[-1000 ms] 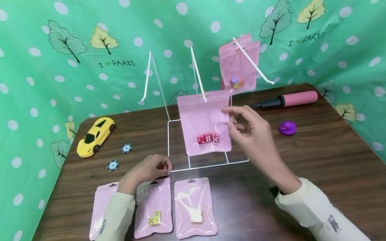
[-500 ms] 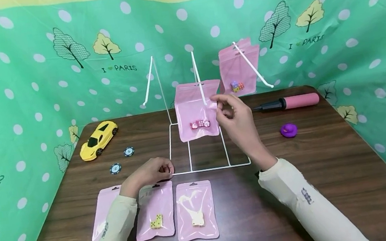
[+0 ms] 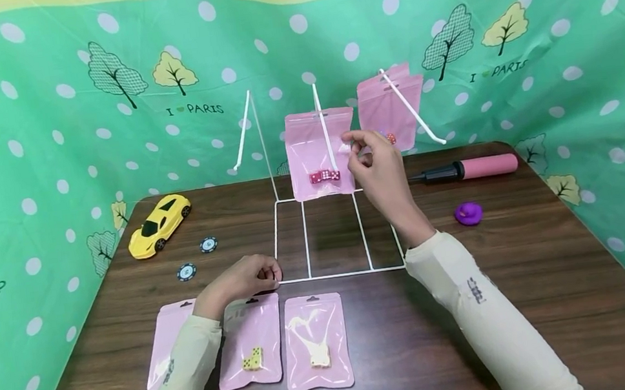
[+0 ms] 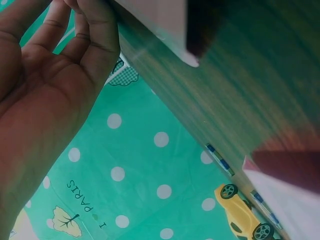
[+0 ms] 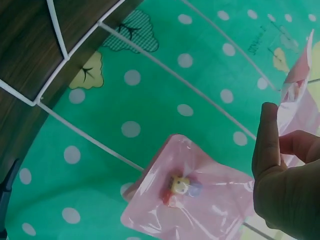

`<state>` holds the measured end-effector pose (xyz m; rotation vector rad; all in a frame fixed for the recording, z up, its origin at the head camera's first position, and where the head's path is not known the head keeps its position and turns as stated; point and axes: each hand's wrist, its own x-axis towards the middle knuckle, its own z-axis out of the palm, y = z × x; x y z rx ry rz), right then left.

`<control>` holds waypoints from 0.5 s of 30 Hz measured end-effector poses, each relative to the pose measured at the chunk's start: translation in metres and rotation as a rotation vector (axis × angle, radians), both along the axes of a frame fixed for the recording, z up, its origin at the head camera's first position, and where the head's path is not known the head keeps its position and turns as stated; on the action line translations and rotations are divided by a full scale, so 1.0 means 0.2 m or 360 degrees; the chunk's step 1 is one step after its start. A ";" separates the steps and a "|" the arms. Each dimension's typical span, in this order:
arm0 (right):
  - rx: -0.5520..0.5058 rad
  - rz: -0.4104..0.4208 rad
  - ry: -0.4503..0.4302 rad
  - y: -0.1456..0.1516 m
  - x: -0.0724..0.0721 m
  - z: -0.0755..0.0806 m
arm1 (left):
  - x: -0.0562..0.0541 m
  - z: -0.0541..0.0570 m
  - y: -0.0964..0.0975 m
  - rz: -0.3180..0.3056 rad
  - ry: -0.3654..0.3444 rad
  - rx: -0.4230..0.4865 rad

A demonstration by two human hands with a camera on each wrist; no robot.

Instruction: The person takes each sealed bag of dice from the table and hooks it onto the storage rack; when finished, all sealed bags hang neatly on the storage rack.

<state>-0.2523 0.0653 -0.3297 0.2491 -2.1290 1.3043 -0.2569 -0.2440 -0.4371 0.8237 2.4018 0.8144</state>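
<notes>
My right hand (image 3: 380,173) pinches the right edge of a pink zip bag (image 3: 302,150) with red dice inside. The bag is on the middle arm of the white wire rack (image 3: 346,274), its top hole at the arm. In the right wrist view, the hand (image 5: 287,185) partly covers this bag (image 5: 301,97). My left hand (image 3: 243,277) grips the rack's front left corner with curled fingers; the left wrist view shows its palm (image 4: 50,82). On the rack's right arm hang pink bags (image 3: 392,104), the front one holding colourful dice (image 5: 180,186).
Pink bags lie in front: one with yellow dice (image 3: 258,325), one with whitish dice (image 3: 314,318), one (image 3: 168,333) partly under the left sleeve. A yellow toy car (image 3: 160,225) and poker chips (image 3: 186,272) stand left, a purple duck (image 3: 469,213) and pink hand pump (image 3: 487,166) right.
My right hand has moved up and back, sliding the red-dice bag from the middle arm's tip further along it. The left hand has stayed at the rack's corner.
</notes>
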 end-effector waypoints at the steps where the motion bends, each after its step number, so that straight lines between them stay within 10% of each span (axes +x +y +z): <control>1: 0.0008 -0.0007 0.0005 0.00 -0.01 0.00 | 0.00 0.00 0.00 0.0002 0.0000 -0.0001; 15: -0.0273 0.0090 -0.0090 0.09 0.01 -0.01 | 0.00 -0.01 0.00 -0.0055 0.0046 -0.0002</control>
